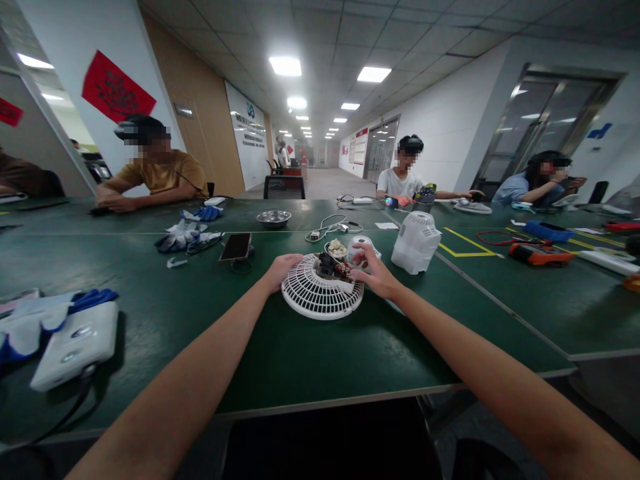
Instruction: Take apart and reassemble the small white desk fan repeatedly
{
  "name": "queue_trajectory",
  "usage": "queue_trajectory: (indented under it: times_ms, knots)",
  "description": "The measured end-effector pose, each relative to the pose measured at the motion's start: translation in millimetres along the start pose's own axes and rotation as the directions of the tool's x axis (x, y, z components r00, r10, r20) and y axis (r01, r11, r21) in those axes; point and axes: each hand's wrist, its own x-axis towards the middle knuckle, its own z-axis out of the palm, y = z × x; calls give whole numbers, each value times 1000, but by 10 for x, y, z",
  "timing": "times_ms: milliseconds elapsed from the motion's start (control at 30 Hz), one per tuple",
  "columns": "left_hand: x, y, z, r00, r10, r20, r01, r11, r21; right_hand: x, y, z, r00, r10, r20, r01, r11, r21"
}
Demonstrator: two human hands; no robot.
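A round white fan grille (pixel 323 303) lies on the green table in front of me. In its middle sit a black motor part (pixel 327 265), thin wires and a pale piece (pixel 337 249). My left hand (pixel 284 272) grips the grille's left rim, its fingers partly hidden. My right hand (pixel 376 272) is over the grille's right side, thumb and fingers apart. Its thumb is close to the wires, and its fingertips overlap a small rounded white cover (pixel 369 244) behind; contact there is unclear. A larger white plastic housing (pixel 416 245) stands upright to the right.
A white cable (pixel 330 230) and a metal bowl (pixel 273 219) lie beyond the grille. To the left are a phone (pixel 236 247), gloves (pixel 183 237) and a white power bank (pixel 80 343). An orange meter (pixel 539 254) is at right. Co-workers sit across the table.
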Motion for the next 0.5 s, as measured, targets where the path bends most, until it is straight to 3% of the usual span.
queue_trajectory:
  times_ms: [167,333,500]
  knots:
    - [39,-37,-29,995,92,-24,-89,991,98,53,307,-80,958,54,-281,-106,979,-173]
    - [76,-61,-59,994,107,-6,-105,981,165,78,558,-49,945,181,-273,-250,937,-243]
    - [85,-81,-58,991,131,-12,-128,979,158,108,660,-67,896,324,-303,-361,930,-73]
